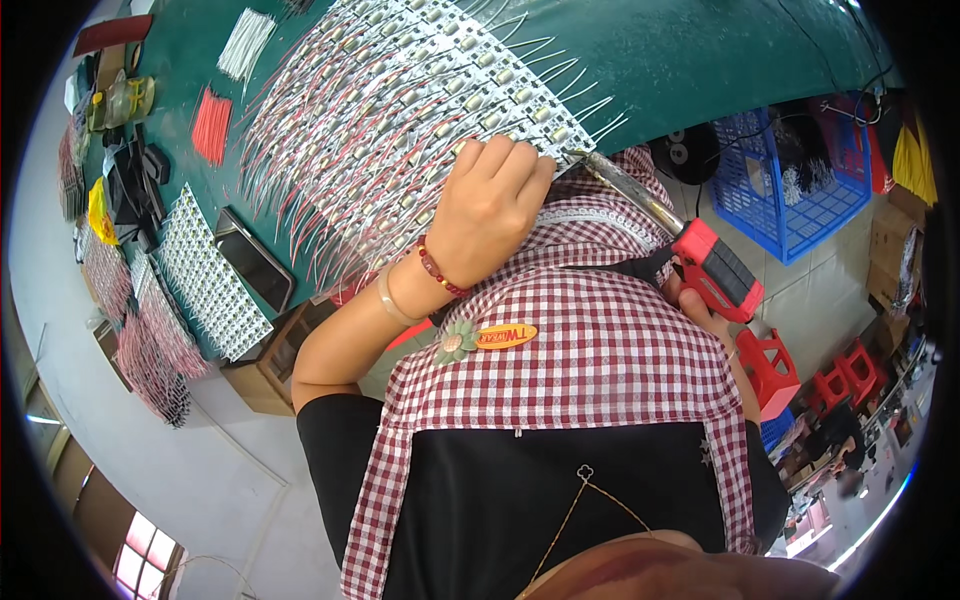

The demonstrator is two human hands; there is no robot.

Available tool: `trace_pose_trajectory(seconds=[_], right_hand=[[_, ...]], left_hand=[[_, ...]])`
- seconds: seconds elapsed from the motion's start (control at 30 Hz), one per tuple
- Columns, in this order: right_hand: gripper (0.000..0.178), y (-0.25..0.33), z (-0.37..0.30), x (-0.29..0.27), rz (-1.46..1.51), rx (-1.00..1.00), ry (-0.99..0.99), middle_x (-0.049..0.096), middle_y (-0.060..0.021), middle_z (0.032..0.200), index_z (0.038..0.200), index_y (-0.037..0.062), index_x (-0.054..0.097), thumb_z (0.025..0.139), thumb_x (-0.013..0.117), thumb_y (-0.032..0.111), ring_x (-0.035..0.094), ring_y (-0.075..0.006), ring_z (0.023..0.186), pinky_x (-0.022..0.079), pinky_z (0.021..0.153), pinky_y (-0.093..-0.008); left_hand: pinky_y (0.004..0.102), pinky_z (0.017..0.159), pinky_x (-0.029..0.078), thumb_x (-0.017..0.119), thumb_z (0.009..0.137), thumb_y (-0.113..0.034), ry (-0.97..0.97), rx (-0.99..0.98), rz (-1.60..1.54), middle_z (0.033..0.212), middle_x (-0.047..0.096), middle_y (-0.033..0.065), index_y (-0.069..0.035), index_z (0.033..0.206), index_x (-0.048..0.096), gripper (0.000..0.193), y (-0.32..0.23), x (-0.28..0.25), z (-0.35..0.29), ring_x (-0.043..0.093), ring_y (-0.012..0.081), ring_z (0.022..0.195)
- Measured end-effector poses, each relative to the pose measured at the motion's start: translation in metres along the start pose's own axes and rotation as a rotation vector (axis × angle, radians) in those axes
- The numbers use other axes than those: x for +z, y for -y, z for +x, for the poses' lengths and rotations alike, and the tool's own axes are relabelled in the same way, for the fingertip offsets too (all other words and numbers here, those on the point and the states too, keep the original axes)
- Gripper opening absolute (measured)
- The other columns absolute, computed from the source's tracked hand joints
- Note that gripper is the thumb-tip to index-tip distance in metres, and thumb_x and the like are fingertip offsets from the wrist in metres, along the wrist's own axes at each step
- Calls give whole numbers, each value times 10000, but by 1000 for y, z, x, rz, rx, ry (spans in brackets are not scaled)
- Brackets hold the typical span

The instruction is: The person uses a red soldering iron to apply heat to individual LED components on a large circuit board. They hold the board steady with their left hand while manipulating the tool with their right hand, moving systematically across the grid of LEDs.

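Observation:
A large panel of small white circuit boards [500, 75] lies on the green table, with rows of red and white wires [300, 190] fanning off its left side and more white wires along its far right edge. My left hand [490, 210] rests on the panel's near right part with fingers bent and closed; what they pinch is hidden beneath them. In my right hand [705, 312], partly covered by the tool, is a soldering iron [718, 265] with a red and black handle. Its metal shaft points up and left, the tip at the panel's near right corner, close to my left fingers.
Bundles of white wires [246, 45] and red wires [211, 125] lie on the green table [680, 60]. To the left are another board panel [205, 270], a phone-like dark device [255, 262] and wired boards [150, 350]. A blue crate [785, 215] and red stools [768, 375] stand at right.

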State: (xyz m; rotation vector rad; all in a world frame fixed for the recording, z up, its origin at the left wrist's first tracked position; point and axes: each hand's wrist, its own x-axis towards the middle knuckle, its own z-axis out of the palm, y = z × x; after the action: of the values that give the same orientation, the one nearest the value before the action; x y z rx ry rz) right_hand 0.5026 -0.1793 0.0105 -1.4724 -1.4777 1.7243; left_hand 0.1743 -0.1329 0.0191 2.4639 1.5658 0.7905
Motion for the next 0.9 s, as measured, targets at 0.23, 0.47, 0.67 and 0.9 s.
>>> trace_pose_trajectory(seconds=[0.23, 0.47, 0.67, 0.9], right_hand=[[207, 4, 1, -2, 5, -5, 0, 633, -18, 807, 942, 14, 657, 853, 699, 196, 576, -111, 707, 461, 657, -276], [199, 16, 6, 6, 334, 120, -35, 633, -36, 780, 911, 21, 663, 832, 709, 198, 593, -126, 694, 465, 619, -294], [210, -10, 5, -6, -63, 16, 2, 642, -75, 801, 893, 15, 673, 781, 733, 182, 625, -198, 704, 479, 620, -311], [218, -6, 21, -3, -336, -566, -55, 678, -99, 854, 917, 15, 691, 763, 738, 162, 661, -231, 735, 503, 652, -287]], left_hand=[[345, 667, 389, 623, 732, -21, -3, 2, 2, 749, 454, 48, -37, 930, 674, 205, 1, 0, 1, 492, 215, 724], [345, 668, 387, 628, 740, -54, 1, 7, 95, 755, 475, 38, -59, 918, 677, 184, -2, 0, 0, 511, 203, 736], [332, 673, 381, 602, 740, -83, -5, 38, 80, 777, 478, 44, -25, 896, 649, 173, 1, -1, 0, 499, 195, 750], [328, 671, 377, 600, 738, -77, -2, 37, 69, 772, 476, 44, -23, 899, 648, 176, 1, 0, 1, 499, 193, 748]])
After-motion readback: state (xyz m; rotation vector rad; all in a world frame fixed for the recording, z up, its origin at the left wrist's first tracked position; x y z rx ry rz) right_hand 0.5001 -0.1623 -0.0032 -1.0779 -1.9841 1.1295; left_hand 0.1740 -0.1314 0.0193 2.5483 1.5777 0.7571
